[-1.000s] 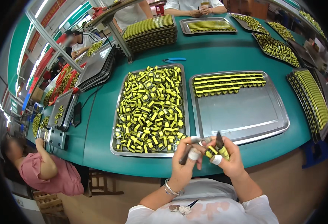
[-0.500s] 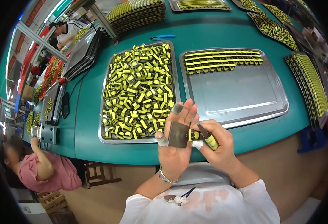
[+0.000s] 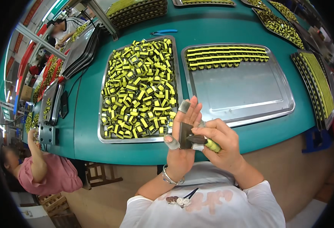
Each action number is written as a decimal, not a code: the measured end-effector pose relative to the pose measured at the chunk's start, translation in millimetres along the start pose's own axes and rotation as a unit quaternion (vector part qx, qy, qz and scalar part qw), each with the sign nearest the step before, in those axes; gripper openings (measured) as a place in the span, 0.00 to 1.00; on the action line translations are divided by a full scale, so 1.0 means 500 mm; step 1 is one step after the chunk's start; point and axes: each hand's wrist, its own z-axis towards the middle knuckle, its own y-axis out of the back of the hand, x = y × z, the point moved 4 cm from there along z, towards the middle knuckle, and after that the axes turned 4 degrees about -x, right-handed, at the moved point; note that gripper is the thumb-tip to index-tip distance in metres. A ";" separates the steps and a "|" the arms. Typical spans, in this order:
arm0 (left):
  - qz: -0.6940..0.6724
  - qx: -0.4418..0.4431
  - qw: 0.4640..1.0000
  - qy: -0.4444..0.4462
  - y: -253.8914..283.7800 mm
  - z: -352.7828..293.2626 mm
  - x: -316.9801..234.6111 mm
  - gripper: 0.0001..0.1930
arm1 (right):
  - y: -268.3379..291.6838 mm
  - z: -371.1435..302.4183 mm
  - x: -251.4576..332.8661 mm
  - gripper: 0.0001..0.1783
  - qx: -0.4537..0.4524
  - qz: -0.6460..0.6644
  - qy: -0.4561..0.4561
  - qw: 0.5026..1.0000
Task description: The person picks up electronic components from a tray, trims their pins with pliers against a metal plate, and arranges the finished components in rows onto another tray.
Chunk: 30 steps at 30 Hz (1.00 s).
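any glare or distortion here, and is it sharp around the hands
Head view: fisheye bowing along the near edge of the green table, dark corners, soft glare on the partly filled tray; also head view: left hand and right hand well lit, fine detail between them too small to judge.

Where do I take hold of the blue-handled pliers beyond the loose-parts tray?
Grip the pliers by the blue handles, I'd say, from above and the right: they lie flat on the green table, handles pointing right, and the loose-parts tray sits close on the near side.
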 end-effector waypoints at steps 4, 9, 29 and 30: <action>0.012 -0.010 1.000 0.013 -0.001 -0.003 0.003 0.52 | 0.003 0.004 0.000 0.26 0.001 -0.003 0.024 1.000; 0.039 0.003 0.999 0.024 -0.003 -0.004 0.007 0.55 | 0.003 0.000 -0.011 0.22 -0.029 0.063 -0.020 0.997; -0.041 0.097 0.980 0.166 0.001 -0.024 0.018 0.47 | 0.018 -0.008 0.000 0.25 0.034 -0.099 0.201 0.974; -0.039 0.128 0.978 0.160 0.010 -0.028 0.025 0.40 | 0.014 -0.010 0.000 0.22 0.014 -0.090 0.231 0.969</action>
